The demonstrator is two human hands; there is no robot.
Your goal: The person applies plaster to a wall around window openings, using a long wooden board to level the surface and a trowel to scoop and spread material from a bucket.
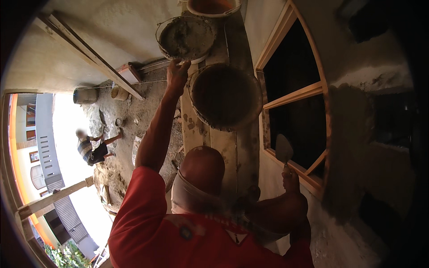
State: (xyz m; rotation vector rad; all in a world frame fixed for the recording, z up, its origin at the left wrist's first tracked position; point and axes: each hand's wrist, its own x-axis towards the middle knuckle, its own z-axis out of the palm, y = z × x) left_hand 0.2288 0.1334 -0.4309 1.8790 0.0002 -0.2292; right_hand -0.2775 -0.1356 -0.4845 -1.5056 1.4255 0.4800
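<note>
My left hand (178, 76) reaches forward at the near rim of a bucket of grey mortar (187, 39) that has a wire handle. Its thumb and fingers look apart, and whether they touch the rim is hard to see. Closer to me stands a wider, dark bucket (225, 96), its contents in shadow. On the right, my right hand (290, 181) is closed around the handle of a pointed trowel (284, 149), blade upward, in front of the window frame. My bent knee (203, 167) rises between my arms.
The buckets stand on wooden planks (223, 149). Another bucket (213, 6) is at the far end. A wooden window frame (292, 94) lines the wall at right. Down left, a person (91, 145) is on the rubble-strewn ground. Long timbers (89, 53) lean across the upper left.
</note>
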